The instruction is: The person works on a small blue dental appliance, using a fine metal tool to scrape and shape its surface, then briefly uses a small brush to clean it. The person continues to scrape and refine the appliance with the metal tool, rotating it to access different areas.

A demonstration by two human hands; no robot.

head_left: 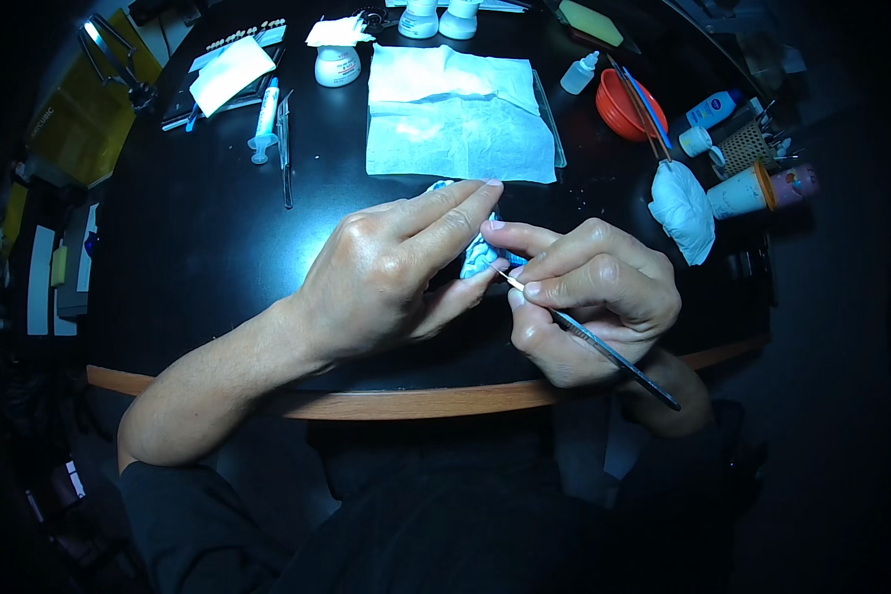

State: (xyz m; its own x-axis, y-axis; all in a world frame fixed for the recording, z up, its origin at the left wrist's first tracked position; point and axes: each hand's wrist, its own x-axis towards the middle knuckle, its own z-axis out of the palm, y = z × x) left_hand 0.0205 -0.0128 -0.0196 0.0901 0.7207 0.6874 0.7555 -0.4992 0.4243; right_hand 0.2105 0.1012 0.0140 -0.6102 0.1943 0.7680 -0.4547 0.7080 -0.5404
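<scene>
My left hand (391, 252) is closed around a small pale-blue and white lumpy piece (478, 259) that looks like a dental model. Its fingers hide much of the piece. In a pen grip, my right hand (604, 292) holds a slim dark-handled hand tool (619, 354) with a thin, light front end. The tool's tip meets the lower right side of the model, close to my left thumb. My right index finger reaches to the model's edge. Both hands are above the near part of the black table.
A white tissue (460, 124) covers a flat plate beyond my hands. To the left lie a syringe (265, 124) and tweezers (285, 153). On the right are a red bowl (624, 104), thin brushes (653, 117), a crumpled tissue (683, 216) and a dropper bottle (578, 74). Jars (338, 67) stand behind.
</scene>
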